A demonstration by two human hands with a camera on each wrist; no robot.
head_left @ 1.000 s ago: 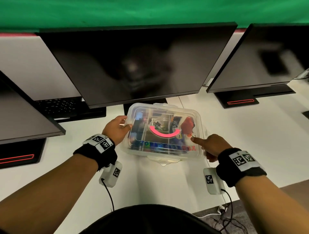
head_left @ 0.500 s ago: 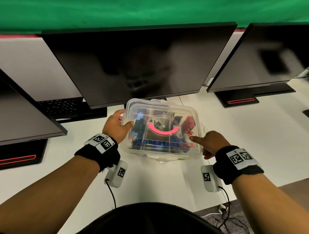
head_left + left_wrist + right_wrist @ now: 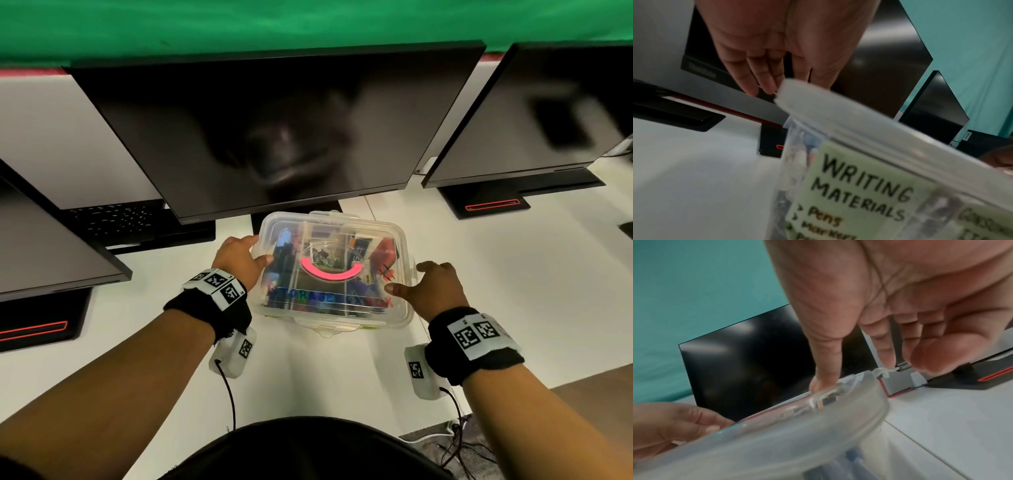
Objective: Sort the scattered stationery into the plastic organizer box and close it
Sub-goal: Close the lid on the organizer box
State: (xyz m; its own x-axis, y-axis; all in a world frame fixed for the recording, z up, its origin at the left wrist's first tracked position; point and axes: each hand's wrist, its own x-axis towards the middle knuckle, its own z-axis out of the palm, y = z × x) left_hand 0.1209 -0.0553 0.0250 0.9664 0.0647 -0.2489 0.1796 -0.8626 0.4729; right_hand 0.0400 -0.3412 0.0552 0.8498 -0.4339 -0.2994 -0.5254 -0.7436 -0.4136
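Closing step in hand: clear plastic organizer box with pink handle (image 3: 334, 270) on white worktop (image 3: 479, 274), filled, lid down. Left hand (image 3: 239, 262) and right hand (image 3: 433, 287) flank it, each grip loosely spread, fingertips on lid edges, nothing enclosed. Next, probably: pressing down side latches.

head: even overhead light, white surface (image 3: 513, 274) bright, soft shadow under box (image 3: 334, 270) | monitor (image 3: 274, 130) glass dark, smeared reflections | wide-angle bending at edges | left wrist: label (image 3: 855, 191) near-sharp but soft, hand (image 3: 777, 40) blurred | right wrist: lid rim (image 3: 777, 434) motion-blurred, out of focus
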